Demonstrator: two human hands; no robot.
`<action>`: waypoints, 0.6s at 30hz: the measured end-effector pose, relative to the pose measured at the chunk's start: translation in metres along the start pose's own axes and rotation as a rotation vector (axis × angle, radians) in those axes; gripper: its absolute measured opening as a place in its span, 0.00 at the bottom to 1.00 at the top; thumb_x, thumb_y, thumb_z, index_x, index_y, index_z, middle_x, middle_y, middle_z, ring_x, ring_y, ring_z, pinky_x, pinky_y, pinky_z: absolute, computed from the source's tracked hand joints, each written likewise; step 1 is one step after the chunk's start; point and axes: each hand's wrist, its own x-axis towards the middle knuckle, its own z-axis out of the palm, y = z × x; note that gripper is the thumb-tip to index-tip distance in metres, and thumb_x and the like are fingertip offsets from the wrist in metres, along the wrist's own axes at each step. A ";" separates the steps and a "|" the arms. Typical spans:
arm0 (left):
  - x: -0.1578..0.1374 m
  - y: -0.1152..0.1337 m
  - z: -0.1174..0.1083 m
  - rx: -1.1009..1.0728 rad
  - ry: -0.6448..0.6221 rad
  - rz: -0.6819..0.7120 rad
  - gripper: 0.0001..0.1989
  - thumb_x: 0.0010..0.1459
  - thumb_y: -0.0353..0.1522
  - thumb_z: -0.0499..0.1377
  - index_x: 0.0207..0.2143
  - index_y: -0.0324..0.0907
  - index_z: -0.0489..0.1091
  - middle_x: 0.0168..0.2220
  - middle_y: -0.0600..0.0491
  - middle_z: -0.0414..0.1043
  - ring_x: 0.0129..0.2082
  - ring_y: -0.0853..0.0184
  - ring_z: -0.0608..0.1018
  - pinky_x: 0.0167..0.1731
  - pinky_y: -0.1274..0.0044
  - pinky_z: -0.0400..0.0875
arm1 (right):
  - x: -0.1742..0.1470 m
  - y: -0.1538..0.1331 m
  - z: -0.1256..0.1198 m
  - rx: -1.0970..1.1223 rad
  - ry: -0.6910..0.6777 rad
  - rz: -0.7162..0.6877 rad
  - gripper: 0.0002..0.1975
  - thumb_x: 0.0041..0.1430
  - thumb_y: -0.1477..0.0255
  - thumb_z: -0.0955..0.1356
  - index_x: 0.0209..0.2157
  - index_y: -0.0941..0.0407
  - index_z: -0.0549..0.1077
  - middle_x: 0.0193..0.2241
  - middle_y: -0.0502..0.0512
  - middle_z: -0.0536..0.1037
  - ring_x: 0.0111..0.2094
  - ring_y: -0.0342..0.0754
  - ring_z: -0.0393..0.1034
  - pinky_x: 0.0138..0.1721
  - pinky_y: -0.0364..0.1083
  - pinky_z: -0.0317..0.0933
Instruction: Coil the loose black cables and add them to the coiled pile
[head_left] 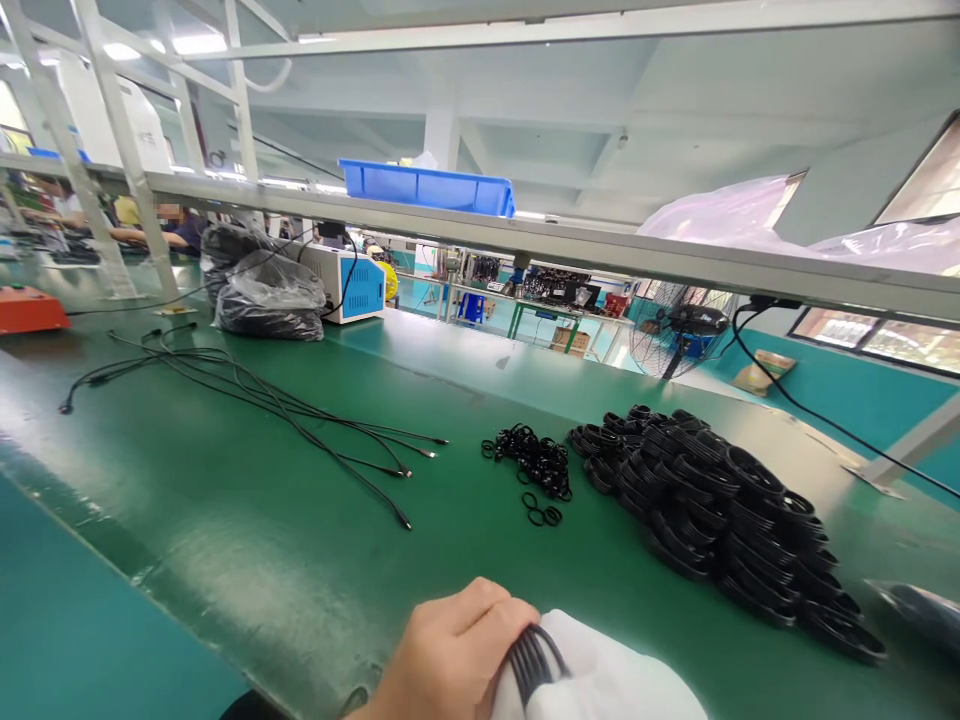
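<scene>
At the bottom middle, my left hand [454, 645] is closed on a coiled black cable [531, 662], its fingers bent over the top of the loops. White fabric [619, 670], which looks like a glove on my right hand, wraps round the same coil from the right; its separate fingers cannot be made out. Beyond the hands lie a few loose black rings [541, 512] and a small heap of similar rings [536, 460]. Several long black cables [300, 400] with plugs at their ends stretch across the green table [285, 560] to the left.
A large pile of coiled black cables [705, 500] stands at the right. Plastic bags [270, 295] and a white-and-blue machine [352, 285] are at the back left, with an orange box [30, 310] farther left. Overhead runs a shelf [585, 240] bearing a blue tray [427, 188].
</scene>
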 end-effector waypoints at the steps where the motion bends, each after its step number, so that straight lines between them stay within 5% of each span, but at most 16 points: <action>1: 0.003 0.001 -0.005 -0.027 -0.043 0.025 0.13 0.56 0.26 0.50 0.40 0.42 0.70 0.30 0.48 0.73 0.27 0.66 0.75 0.26 0.79 0.68 | -0.001 0.000 0.002 0.000 0.026 -0.011 0.17 0.60 0.66 0.64 0.48 0.58 0.65 0.46 0.57 0.69 0.43 0.49 0.67 0.43 0.53 0.64; 11: 0.015 0.003 -0.047 -0.078 -0.200 -0.139 0.15 0.59 0.24 0.46 0.38 0.41 0.71 0.32 0.48 0.71 0.31 0.67 0.73 0.32 0.79 0.67 | -0.004 -0.002 0.007 0.017 0.368 -0.165 0.19 0.60 0.60 0.61 0.49 0.54 0.66 0.49 0.57 0.68 0.47 0.51 0.65 0.46 0.52 0.62; 15: 0.020 0.000 -0.045 -0.148 -0.298 -0.250 0.16 0.59 0.24 0.46 0.39 0.43 0.72 0.36 0.50 0.72 0.35 0.67 0.73 0.37 0.79 0.67 | 0.010 0.002 0.005 -0.015 0.519 -0.131 0.39 0.45 0.57 0.72 0.58 0.52 0.57 0.54 0.60 0.65 0.53 0.56 0.59 0.51 0.52 0.57; 18: 0.023 -0.004 -0.041 -0.254 -0.308 -0.329 0.17 0.57 0.22 0.47 0.36 0.43 0.73 0.36 0.53 0.73 0.36 0.67 0.73 0.38 0.79 0.66 | 0.030 0.015 0.006 0.067 0.357 -0.081 0.59 0.31 0.61 0.77 0.62 0.55 0.44 0.47 0.61 0.70 0.47 0.56 0.65 0.45 0.53 0.60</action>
